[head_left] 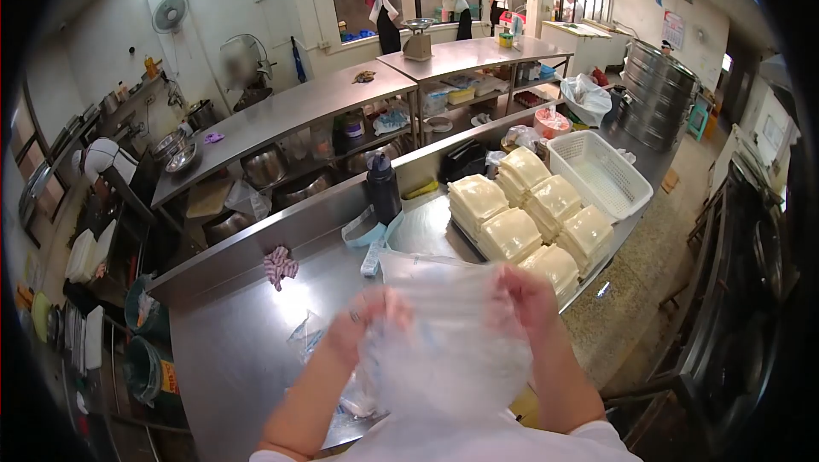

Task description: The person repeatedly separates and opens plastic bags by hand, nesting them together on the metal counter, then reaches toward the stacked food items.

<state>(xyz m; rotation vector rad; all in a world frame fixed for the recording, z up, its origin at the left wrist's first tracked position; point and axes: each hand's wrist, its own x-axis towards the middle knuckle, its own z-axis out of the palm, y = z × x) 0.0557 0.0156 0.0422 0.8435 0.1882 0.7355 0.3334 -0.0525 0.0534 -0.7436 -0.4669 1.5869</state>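
A translucent plastic bag (448,334) is stretched between my hands above the near part of the steel table, blurred by motion. My left hand (371,321) is closed on its left side, and my right hand (522,300) pinches its upper right side. Several stacks of pale square wrappers (510,235) sit on a tray beyond my right hand. More crumpled clear plastic (358,398) lies on the table beside my left forearm. A blue and white strap (373,249) lies past the bag, near a dark bottle (383,189).
A white plastic basket (600,174) stands behind the stacks, near tall metal steamers (655,95). A striped cloth (280,267) lies on the steel table (222,334) at left. Across stands a counter with a scale (418,42). A person (109,159) bends at far left.
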